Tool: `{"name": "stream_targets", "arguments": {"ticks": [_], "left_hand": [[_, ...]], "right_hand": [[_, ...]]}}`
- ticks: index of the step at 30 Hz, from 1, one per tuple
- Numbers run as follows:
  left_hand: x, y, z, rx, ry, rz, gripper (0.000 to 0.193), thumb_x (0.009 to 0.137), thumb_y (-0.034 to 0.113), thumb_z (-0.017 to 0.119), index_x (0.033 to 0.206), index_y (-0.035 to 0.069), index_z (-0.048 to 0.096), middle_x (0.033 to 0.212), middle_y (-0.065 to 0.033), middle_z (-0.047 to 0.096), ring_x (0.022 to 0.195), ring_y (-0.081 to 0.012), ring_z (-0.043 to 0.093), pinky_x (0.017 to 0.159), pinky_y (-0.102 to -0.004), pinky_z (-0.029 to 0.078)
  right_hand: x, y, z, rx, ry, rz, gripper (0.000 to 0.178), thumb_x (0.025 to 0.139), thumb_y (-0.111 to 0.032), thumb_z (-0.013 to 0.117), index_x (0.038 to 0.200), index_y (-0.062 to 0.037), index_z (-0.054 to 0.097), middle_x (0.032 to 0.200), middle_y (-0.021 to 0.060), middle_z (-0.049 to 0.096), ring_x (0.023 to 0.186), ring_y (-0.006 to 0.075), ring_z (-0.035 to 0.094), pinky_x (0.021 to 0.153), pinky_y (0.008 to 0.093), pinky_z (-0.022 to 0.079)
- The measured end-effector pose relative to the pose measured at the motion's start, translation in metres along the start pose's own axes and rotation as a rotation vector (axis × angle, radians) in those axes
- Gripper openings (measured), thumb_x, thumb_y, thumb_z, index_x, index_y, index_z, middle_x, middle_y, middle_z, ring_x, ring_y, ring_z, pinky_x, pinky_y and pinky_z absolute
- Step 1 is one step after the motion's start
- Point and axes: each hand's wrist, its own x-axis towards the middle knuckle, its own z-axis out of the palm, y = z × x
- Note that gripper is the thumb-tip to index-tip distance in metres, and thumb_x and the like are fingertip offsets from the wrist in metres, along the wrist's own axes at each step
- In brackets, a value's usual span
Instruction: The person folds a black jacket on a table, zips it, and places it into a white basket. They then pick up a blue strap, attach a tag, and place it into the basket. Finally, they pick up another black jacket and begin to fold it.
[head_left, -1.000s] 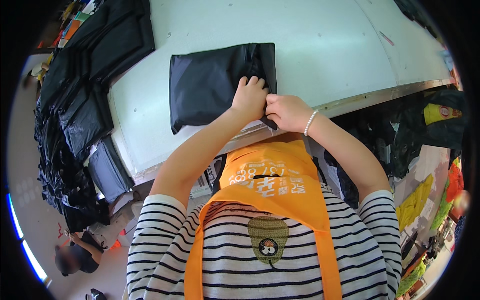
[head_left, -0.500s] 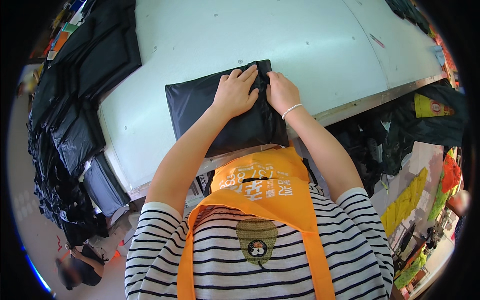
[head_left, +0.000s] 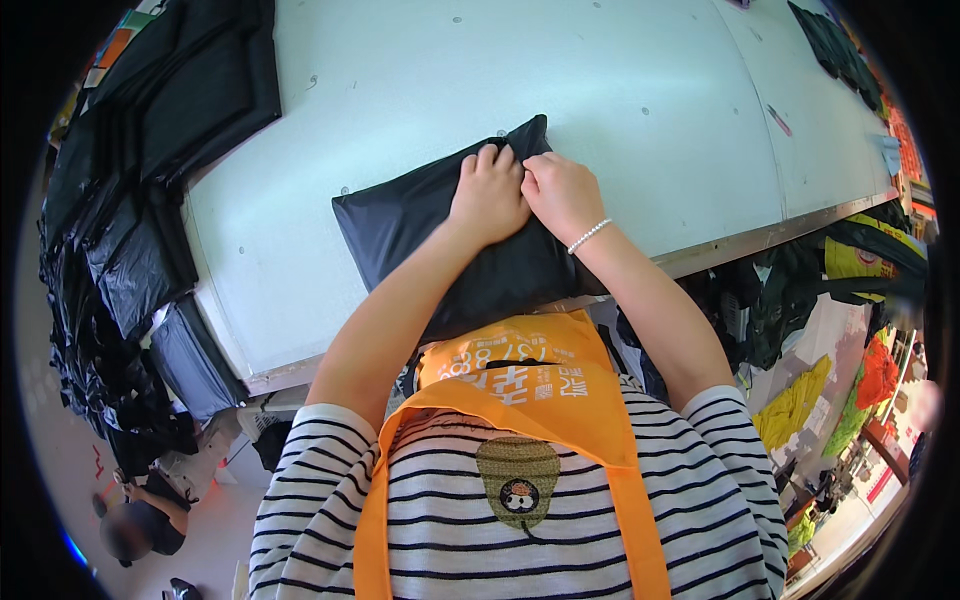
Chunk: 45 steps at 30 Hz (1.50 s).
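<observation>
A filled black plastic bag [head_left: 400, 225], flat and roughly square, lies at the near edge of the pale table before me. My left hand [head_left: 490, 195] rests on its far right part, fingers bent down and closed on the plastic, tips hidden. Right beside it, my right hand [head_left: 563, 190], with a white beaded bracelet [head_left: 589, 236] at the wrist, pinches the bag near its right side. The two hands touch or nearly touch. Beyond them, the bag's far right corner sticks up in a point.
Stacked black bags [head_left: 205, 90] cover the table's left end, and crumpled ones [head_left: 85, 330] hang beyond it. A small pink-and-white tool [head_left: 780, 121] lies at the right. Dark and yellow plastic [head_left: 795, 405] lies below the right edge. A person [head_left: 150, 525] is at the lower left.
My left fingers lay stretched along the bag and are now bent. My right hand has closed in against the left. The bag has tilted slightly, its far right corner more pointed.
</observation>
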Motion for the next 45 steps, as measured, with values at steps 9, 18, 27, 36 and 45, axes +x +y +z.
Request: {"name": "stream_targets", "arguments": {"ticks": [9, 18, 27, 36, 45], "left_hand": [[-0.005, -0.041, -0.018, -0.171, -0.113, -0.212, 0.068, 0.079, 0.049, 0.063, 0.132, 0.010, 0.046, 0.128, -0.0143, 0.052, 0.119, -0.0320, 0.047, 0.102, -0.0427, 0.034], [-0.004, -0.041, 0.017, -0.192, -0.022, -0.332, 0.075, 0.073, 0.055, 0.064, 0.130, 0.009, 0.047, 0.116, -0.0112, 0.057, 0.109, -0.0269, 0.052, 0.092, -0.0421, 0.037], [0.004, -0.040, 0.012, -0.207, -0.134, -0.438, 0.081, 0.070, 0.056, 0.067, 0.129, 0.006, 0.046, 0.122, -0.0112, 0.053, 0.117, -0.0266, 0.046, 0.097, -0.0422, 0.033], [0.019, -0.050, 0.006, -0.422, -0.251, -0.535, 0.070, 0.075, 0.061, 0.058, 0.125, 0.012, 0.053, 0.123, -0.0096, 0.052, 0.119, -0.0277, 0.045, 0.099, -0.0466, 0.030], [0.052, -0.060, 0.019, -0.419, -0.307, -0.737, 0.031, 0.088, 0.043, 0.049, 0.099, 0.020, 0.067, 0.094, -0.0019, 0.068, 0.098, -0.0241, 0.059, 0.089, -0.0471, 0.035]], "right_hand": [[-0.031, 0.010, -0.010, -0.153, -0.094, 0.206, 0.017, 0.085, -0.015, 0.055, 0.098, -0.0046, 0.056, 0.076, 0.0133, 0.063, 0.069, 0.0340, 0.061, 0.060, 0.0419, 0.049], [-0.008, -0.028, 0.008, -0.447, -0.170, -0.212, 0.007, 0.075, -0.008, 0.054, 0.080, -0.0057, 0.057, 0.070, 0.0057, 0.062, 0.070, 0.0216, 0.063, 0.059, 0.0338, 0.048], [0.020, 0.011, 0.010, -0.095, -0.174, -0.182, 0.017, 0.085, -0.015, 0.051, 0.089, 0.0005, 0.059, 0.096, 0.0158, 0.062, 0.093, 0.0323, 0.058, 0.078, 0.0412, 0.047], [0.103, 0.033, 0.026, -0.038, -0.560, -0.027, 0.015, 0.092, -0.017, 0.046, 0.101, -0.0070, 0.054, 0.088, 0.0165, 0.065, 0.084, 0.0337, 0.062, 0.074, 0.0424, 0.049], [0.099, 0.027, 0.021, 0.021, -0.531, 0.109, 0.016, 0.092, -0.019, 0.050, 0.093, -0.0027, 0.054, 0.087, 0.0174, 0.065, 0.084, 0.0341, 0.062, 0.073, 0.0411, 0.049]]}}
